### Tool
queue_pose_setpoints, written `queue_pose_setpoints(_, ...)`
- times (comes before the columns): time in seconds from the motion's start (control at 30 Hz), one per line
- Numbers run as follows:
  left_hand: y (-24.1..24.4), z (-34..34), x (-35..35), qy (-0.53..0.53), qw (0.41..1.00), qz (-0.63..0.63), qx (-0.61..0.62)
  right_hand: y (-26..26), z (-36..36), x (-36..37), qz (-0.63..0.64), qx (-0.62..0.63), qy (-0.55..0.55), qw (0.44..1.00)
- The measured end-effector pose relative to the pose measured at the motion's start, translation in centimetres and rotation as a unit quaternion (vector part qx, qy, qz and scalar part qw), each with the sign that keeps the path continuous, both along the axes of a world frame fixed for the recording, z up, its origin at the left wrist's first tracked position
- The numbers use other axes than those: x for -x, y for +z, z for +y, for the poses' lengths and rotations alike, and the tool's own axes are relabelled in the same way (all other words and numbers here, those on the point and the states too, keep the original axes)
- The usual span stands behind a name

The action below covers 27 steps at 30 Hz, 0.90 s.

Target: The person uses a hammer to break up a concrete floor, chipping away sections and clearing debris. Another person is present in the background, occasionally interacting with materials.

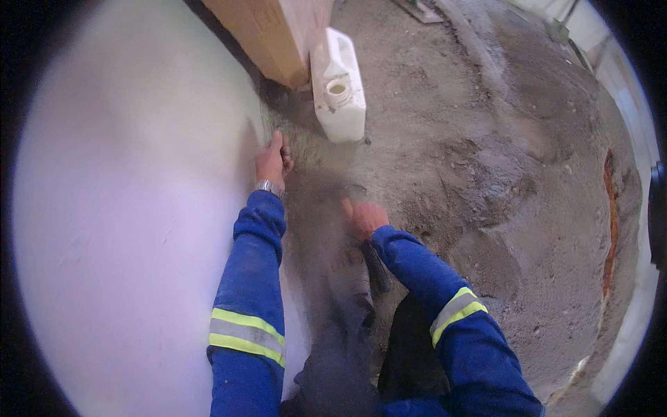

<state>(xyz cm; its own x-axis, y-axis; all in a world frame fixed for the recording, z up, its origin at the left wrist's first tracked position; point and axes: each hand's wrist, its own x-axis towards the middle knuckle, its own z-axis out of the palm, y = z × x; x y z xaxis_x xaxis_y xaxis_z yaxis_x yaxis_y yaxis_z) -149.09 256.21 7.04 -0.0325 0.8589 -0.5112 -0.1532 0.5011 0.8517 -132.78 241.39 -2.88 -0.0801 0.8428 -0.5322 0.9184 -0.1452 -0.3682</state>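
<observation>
My left hand (274,160) is beside the lower edge of a smooth white wall (130,224), its fingers curled and thumb pointing forward. Whether anything thin is pinched in it cannot be seen. A metal-banded wristwatch (270,187) circles that wrist. Lower and to the right, my right hand (367,219) is curled and blurred over the dusty ground. Its fingertips are too unclear to show whether they hold something. Ahead of both hands stands a white plastic jerrycan (341,112), uncapped, with dirt around its mouth.
A tan box-like block (276,47) with a pinkish side rises behind the jerrycan, close to the wall. Rough, uneven dirt ground (469,208) spreads to the right. A narrow orange-brown strip (609,224) lies near the far right edge. My legs (344,359) are below.
</observation>
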Motion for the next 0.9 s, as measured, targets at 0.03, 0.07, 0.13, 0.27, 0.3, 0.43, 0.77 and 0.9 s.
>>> queue_pose_setpoints(0.03,-1.6,0.4,0.5,0.002,1.000,0.000,-0.008,-0.1,0.0,0.3,-0.001,0.017,0.000,1.000)
queue_pose_setpoints(0.07,-3.2,0.7,0.8,0.019,1.000,-0.001,0.008,-0.1,-0.1,0.4,-0.001,0.013,0.010,1.000)
queue_pose_setpoints(0.13,-4.1,2.1,-0.5,0.042,0.999,-0.013,0.027,0.4,-0.2,-0.5,-0.009,-0.020,0.033,0.999)
queue_pose_setpoints(0.27,-6.1,4.8,-1.2,0.050,0.997,-0.049,0.014,3.0,2.2,-4.3,-0.058,-0.033,0.109,0.992)
queue_pose_setpoints(0.3,-6.1,5.4,-1.8,0.049,0.998,-0.049,0.001,4.1,3.2,-5.7,-0.051,-0.033,0.137,0.989)
queue_pose_setpoints(0.43,-6.5,6.5,-2.9,0.059,0.998,-0.010,-0.005,6.4,7.2,-9.0,-0.041,-0.001,0.243,0.969)
queue_pose_setpoints(0.77,-2.9,7.1,-3.4,0.059,0.997,0.040,0.024,7.0,12.7,-11.5,0.057,-0.023,0.472,0.880)
queue_pose_setpoints(0.9,-3.6,8.8,-3.1,-0.006,0.981,0.191,-0.044,3.4,15.2,-13.9,0.027,-0.048,0.478,0.876)
